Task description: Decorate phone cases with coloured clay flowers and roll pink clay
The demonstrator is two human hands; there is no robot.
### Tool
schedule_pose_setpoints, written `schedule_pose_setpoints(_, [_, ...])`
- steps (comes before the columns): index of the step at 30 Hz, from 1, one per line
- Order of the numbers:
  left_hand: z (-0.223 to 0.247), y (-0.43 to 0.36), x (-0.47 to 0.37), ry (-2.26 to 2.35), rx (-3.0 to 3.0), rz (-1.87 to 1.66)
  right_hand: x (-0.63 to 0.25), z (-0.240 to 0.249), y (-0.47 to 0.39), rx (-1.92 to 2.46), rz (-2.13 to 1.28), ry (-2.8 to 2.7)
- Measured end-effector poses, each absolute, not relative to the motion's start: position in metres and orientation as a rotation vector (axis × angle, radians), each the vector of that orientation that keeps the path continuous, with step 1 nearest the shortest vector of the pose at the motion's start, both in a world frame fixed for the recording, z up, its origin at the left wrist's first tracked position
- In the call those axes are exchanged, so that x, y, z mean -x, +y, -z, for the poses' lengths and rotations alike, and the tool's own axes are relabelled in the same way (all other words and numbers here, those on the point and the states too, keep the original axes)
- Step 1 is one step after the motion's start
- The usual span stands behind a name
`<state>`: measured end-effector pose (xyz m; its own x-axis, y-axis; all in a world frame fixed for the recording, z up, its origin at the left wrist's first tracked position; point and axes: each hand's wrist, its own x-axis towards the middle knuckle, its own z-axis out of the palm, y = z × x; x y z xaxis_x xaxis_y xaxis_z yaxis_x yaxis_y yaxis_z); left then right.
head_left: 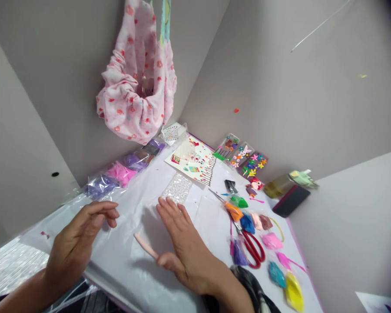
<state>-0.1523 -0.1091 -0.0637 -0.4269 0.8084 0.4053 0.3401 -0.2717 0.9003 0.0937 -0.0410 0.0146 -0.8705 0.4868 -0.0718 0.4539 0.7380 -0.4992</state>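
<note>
My left hand (pixel 73 239) hovers over the table's left front part, its fingers loosely bent, with nothing visible in it. Fingers extended, my right hand (pixel 185 248) is over the middle of the white-covered table (pixel 117 269). A thin peach-coloured clay strip (pixel 145 246) lies slantwise between the hands, its right end at my right thumb tip. Just beyond my right fingers is a clear textured sheet (pixel 177 188). Red-handled scissors (pixel 254 252) rest to the right among bagged clay pieces, including orange (pixel 234 211), blue (pixel 247 223) and yellow (pixel 294 292).
Purple and pink clay packets (pixel 121 173) line the left wall. A pink floral cloth (pixel 135 108) hangs above them. Toward the back are a drawn card (pixel 195 161) and decorated phone cases (pixel 242 154). A dark phone (pixel 291 201) leans against a jar (pixel 276 186) on the right.
</note>
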Motion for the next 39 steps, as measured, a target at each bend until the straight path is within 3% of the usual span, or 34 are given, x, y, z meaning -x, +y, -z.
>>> schedule_pose_setpoints(5, [0.066,-0.11,0.153,1.622,-1.4,-1.718,-0.089,0.01,-0.053,0.563,-0.631,-3.002])
schedule_pose_setpoints(10, [0.068,-0.111,0.154,1.609,-1.413,-1.697,-0.083,0.021,-0.053,0.85,-0.48,-3.004])
schedule_pose_setpoints(14, [0.069,-0.112,0.154,1.604,-1.377,-1.686,-0.081,0.02,-0.058,0.608,-0.589,-3.008])
schedule_pose_setpoints(18, [0.07,-0.112,0.154,1.614,-1.379,-1.679,-0.081,0.021,-0.061,0.774,-0.588,-2.967])
schedule_pose_setpoints(22, [0.067,-0.11,0.153,1.617,-1.41,-1.696,-0.085,0.011,-0.056,0.623,-0.676,-2.987])
schedule_pose_setpoints(27, [0.064,-0.108,0.153,1.628,-1.42,-1.69,-0.085,-0.003,-0.039,0.847,-0.596,-2.956])
schedule_pose_setpoints(34, [0.066,-0.11,0.154,1.655,-1.413,-1.7,-0.065,0.027,-0.027,0.732,-0.489,-2.991])
schedule_pose_setpoints(39, [0.068,-0.112,0.157,1.671,-1.419,-1.689,-0.052,0.01,-0.04,0.607,-0.604,-3.016])
